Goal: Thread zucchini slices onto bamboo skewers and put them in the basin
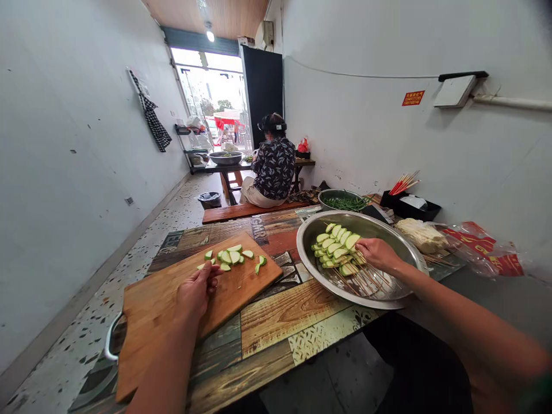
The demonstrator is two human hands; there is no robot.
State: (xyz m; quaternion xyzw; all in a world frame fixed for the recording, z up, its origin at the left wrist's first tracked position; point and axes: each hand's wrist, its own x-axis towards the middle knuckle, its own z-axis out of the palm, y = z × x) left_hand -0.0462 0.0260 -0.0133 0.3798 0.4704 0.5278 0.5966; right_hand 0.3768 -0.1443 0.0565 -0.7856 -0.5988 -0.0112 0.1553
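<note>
Over the wooden cutting board (159, 310), my left hand (196, 290) has its thumb and fingers closed around a zucchini slice (200, 266), which they partly cover. Several cut zucchini pieces (235, 257) lie just beyond the fingertips on the board. My right hand (378, 254) reaches into a wide metal basin (304, 253) and pinches a skewer of zucchini slices (352, 241). Below it, several more skewered zucchini slices (332, 248) are piled in the basin, their bare sticks (366, 279) pointing toward me.
Behind the basin stands a bowl of green vegetables (345, 202). To the right are a black box (425, 210), a pale bundle (420, 234) and a plastic bag (487, 250). A person (273, 167) sits on a bench (250, 211) ahead, at another table.
</note>
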